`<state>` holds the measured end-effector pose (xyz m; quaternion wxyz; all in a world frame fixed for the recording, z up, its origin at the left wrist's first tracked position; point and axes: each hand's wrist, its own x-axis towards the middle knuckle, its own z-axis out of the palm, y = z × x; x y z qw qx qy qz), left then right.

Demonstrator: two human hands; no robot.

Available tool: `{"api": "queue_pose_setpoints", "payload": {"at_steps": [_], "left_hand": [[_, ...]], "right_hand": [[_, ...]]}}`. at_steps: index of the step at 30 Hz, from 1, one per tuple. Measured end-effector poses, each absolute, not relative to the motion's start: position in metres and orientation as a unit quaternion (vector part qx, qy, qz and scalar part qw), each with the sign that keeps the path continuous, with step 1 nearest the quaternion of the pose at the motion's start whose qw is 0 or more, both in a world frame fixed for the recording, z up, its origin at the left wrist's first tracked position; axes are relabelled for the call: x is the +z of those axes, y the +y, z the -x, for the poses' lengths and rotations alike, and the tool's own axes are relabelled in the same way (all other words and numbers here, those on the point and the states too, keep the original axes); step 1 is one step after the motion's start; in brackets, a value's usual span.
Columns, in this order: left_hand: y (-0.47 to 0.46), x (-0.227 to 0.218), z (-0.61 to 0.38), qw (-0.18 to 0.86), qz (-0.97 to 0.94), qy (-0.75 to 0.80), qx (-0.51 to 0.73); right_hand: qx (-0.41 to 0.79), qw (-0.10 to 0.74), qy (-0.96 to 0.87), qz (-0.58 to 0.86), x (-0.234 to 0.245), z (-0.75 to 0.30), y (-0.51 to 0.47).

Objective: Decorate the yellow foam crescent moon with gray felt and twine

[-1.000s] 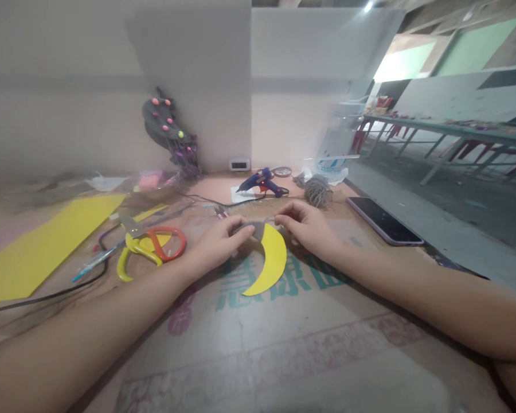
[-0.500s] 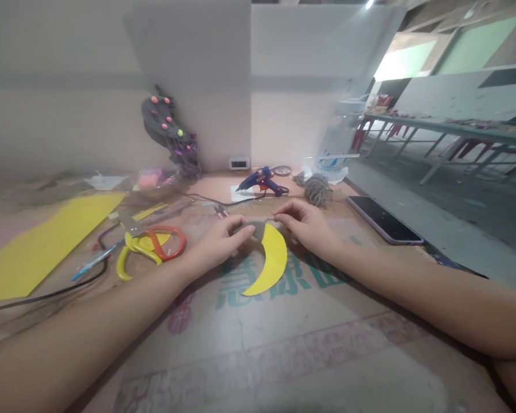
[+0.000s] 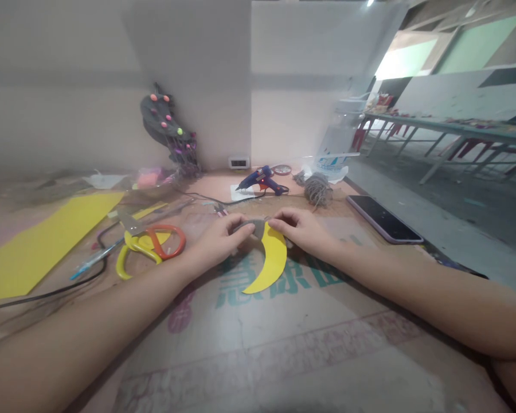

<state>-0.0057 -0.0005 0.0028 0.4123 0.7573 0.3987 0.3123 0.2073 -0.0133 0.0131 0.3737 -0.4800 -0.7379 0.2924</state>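
A yellow crescent-shaped paper cutout (image 3: pixel 270 261) lies on the cardboard-covered table (image 3: pixel 284 344), its upper tip joined to a grey piece (image 3: pixel 255 226). My left hand (image 3: pixel 217 241) pinches the grey piece from the left, fingers curled. My right hand (image 3: pixel 303 228) grips the crescent's top from the right, fingers closed on it. Both hands meet just above the crescent.
Yellow and orange scissors (image 3: pixel 148 245) and a pen (image 3: pixel 95 261) lie left of my hands, beside a yellow sheet (image 3: pixel 38 244) and a black cable. A blue glue gun (image 3: pixel 261 180), a twine bundle (image 3: pixel 318 189) and a phone (image 3: pixel 383 219) sit farther back and right.
My right hand has slid a little left, closing in on the top of the crescent. The left hand and the crescent have barely moved.
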Motion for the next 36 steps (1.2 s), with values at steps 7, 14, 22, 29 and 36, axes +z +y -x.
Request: {"api": "queue_pose_setpoints", "payload": {"at_steps": [7,14,22,29,36], "left_hand": [[-0.0014,0.0073,0.0042,0.43,-0.74,0.413,0.312],[0.0004,0.0088,0.004,0.441,-0.723,0.428,0.317],[-0.0016,0.009,0.0043,0.442,-0.722,0.424,0.322],[0.0008,0.0047,0.0045,0.462,-0.733,0.394,0.306],[0.0013,0.0023,0.0064,0.454,-0.746,0.391,0.292]], "right_hand": [[0.297,0.357,-0.749,0.472,0.0098,-0.2094,-0.0116],[0.369,0.372,-0.712,0.468,0.0122,-0.2083,-0.018],[0.3,0.502,-0.66,0.471,0.0119,-0.2146,-0.0093],[0.408,0.437,-0.689,0.409,0.0086,-0.2067,-0.0151],[0.406,0.414,-0.695,0.425,0.0056,-0.2088,-0.0129]]}}
